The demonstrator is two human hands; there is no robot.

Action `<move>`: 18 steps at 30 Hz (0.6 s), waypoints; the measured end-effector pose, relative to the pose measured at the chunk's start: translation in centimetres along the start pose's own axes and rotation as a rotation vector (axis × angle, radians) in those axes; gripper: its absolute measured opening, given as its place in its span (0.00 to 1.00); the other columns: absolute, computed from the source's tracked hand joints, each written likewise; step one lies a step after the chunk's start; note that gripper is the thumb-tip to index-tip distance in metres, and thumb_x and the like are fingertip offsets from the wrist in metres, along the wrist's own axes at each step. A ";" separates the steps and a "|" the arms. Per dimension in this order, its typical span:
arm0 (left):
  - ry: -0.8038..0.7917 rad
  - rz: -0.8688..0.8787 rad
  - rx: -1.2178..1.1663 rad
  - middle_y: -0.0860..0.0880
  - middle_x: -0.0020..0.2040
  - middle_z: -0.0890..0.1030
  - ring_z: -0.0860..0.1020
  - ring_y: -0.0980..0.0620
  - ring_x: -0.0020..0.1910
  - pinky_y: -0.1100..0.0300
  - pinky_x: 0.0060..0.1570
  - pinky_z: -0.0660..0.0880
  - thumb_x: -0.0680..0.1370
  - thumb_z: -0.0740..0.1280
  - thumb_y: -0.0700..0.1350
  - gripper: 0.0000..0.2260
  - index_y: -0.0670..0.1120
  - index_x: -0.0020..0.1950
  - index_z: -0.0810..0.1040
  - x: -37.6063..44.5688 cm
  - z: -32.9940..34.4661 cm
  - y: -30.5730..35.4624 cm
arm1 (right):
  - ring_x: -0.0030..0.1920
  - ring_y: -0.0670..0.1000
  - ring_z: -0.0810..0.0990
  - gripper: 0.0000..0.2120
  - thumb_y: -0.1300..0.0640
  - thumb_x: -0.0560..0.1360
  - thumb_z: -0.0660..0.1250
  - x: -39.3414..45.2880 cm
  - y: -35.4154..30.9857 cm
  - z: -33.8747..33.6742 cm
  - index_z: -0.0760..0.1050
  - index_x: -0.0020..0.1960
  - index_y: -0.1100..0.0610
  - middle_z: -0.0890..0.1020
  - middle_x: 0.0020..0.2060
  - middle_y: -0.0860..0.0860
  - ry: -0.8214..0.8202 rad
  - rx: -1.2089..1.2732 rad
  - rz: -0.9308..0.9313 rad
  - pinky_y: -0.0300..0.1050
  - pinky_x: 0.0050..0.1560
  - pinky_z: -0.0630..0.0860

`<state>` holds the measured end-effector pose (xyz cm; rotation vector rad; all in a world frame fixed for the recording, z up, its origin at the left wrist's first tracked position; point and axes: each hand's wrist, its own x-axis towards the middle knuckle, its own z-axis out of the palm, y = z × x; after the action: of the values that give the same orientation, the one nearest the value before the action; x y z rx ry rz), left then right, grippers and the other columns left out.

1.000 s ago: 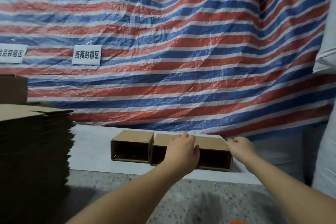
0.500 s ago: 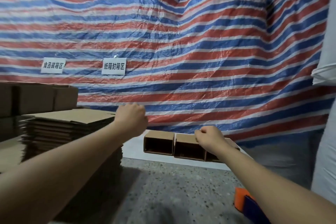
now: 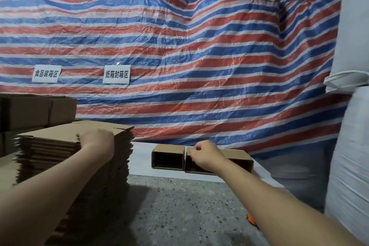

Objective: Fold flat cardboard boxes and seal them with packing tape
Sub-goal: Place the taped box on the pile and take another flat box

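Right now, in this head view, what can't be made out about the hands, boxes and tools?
- Left hand on the flat cardboard stack: its fingers are hidden behind its own back, so the grip is unclear.
- Right hand covers part of the right folded box.
- Orange object: mostly hidden by the right forearm.
- Interiors of both folded boxes, including the left folded box: too dark.

A striped tarp (image 3: 179,66) hangs across the back. Two white signs (image 3: 46,73) (image 3: 116,74) with Chinese text are fixed on the tarp's lower left part. White sacks (image 3: 351,126) stand right of the tarp. Below it lies a speckled floor (image 3: 169,215).
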<state>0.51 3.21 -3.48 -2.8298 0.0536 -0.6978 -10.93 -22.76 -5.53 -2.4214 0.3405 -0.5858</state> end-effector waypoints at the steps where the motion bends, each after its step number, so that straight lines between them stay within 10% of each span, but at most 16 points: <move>1: 0.009 0.010 -0.005 0.47 0.57 0.81 0.79 0.46 0.55 0.53 0.54 0.75 0.80 0.63 0.44 0.12 0.47 0.62 0.78 0.0 -0.4 0.0 | 0.38 0.52 0.73 0.12 0.53 0.79 0.61 0.1 0.1 0.0 0.72 0.39 0.56 0.75 0.37 0.55 -0.003 -0.003 0.001 0.46 0.39 0.68; 10: 0.606 0.160 0.001 0.52 0.33 0.71 0.71 0.51 0.33 0.59 0.36 0.64 0.78 0.64 0.51 0.09 0.48 0.46 0.80 -1.0 -11.5 -1.1 | 0.34 0.51 0.71 0.17 0.47 0.82 0.60 1.5 -0.8 -1.8 0.71 0.38 0.57 0.74 0.33 0.53 0.115 0.063 -0.049 0.45 0.36 0.66; 18: 0.724 0.515 -0.563 0.51 0.44 0.84 0.77 0.51 0.38 0.61 0.32 0.71 0.81 0.63 0.51 0.11 0.52 0.52 0.85 -1.6 -16.4 0.7 | 0.45 0.45 0.73 0.23 0.36 0.81 0.55 2.9 -2.0 -9.0 0.68 0.62 0.53 0.74 0.48 0.46 0.453 0.569 -0.043 0.48 0.48 0.69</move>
<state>-8.45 -0.73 9.80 -2.6297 1.2033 -1.7124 -12.62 -26.89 3.08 -1.7427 0.2599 -1.0892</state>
